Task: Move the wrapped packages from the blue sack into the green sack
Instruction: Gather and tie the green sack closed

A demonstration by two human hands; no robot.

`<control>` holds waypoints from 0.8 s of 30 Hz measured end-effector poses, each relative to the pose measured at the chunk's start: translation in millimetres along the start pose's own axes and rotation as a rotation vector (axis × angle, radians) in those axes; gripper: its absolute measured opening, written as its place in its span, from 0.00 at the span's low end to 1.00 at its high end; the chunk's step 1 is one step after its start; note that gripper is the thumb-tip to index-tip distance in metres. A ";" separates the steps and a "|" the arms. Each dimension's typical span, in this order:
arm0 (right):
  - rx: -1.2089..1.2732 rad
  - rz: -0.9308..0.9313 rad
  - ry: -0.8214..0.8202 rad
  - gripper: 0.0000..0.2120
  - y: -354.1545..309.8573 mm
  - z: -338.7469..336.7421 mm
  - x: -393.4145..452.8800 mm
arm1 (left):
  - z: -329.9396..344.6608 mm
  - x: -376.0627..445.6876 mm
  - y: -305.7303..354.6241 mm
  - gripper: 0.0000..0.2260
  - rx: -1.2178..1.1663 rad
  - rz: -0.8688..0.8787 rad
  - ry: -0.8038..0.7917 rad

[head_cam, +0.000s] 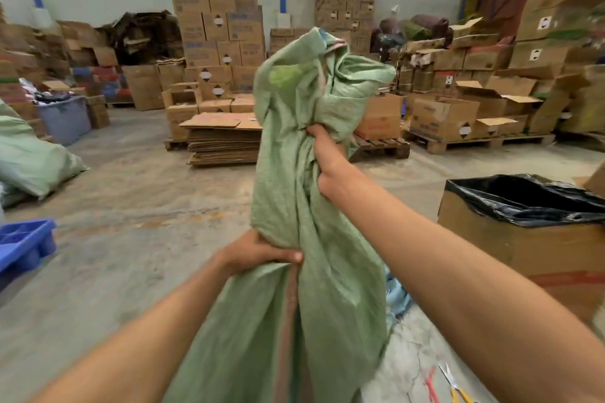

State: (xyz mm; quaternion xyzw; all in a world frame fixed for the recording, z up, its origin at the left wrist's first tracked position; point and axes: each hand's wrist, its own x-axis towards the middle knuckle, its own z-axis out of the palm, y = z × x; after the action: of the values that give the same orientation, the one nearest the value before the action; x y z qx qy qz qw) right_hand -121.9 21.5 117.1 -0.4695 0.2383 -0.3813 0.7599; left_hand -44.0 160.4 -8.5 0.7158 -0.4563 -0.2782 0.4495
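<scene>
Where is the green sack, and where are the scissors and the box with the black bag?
green sack (pixel 294 173): head view, crumpled middle cloth.
scissors (pixel 453 384): head view, near the pivot.
box with the black bag (pixel 517 249): head view, front cardboard wall.

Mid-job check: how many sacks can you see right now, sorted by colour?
Green sacks: 2, the held green sack gripped by the left hand and the right hand, plus a filled green sack on the floor.
Blue sacks: 1, blue sack, mostly hidden.
Total: 3

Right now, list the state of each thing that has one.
green sack: held up, bunched, crumpled
left hand: shut on green sack
right hand: shut on green sack
box with black liner: open
scissors: lying on floor
</scene>
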 end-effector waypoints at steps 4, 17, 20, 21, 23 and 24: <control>0.034 0.087 -0.032 0.33 31.4 13.8 11.9 | 43.1 11.4 -12.6 0.28 -0.415 -0.012 0.132; -0.794 0.317 -0.418 0.54 22.1 -91.9 31.3 | 64.3 38.8 -51.4 0.15 -0.603 -0.246 0.115; -0.858 0.341 -0.543 0.37 64.7 -149.2 21.3 | 52.9 44.9 -51.3 0.11 -0.768 -0.312 0.143; -0.881 0.347 -0.578 0.32 87.8 -164.9 14.9 | 48.4 46.4 -49.5 0.11 -0.816 -0.311 0.148; -0.859 0.301 -0.583 0.26 133.2 -188.3 -0.9 | 45.6 46.6 -48.0 0.15 -0.878 -0.290 0.103; -0.848 0.232 -0.529 0.24 152.7 -195.4 -5.2 | 47.8 46.0 -47.1 0.16 -0.887 -0.288 0.054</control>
State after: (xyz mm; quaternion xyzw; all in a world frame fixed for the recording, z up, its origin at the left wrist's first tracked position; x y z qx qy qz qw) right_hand -211.4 -37.3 -106.7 -0.7874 0.2221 -0.0324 0.5742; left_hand -44.0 108.7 -71.3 0.5177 -0.1774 -0.4873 0.6805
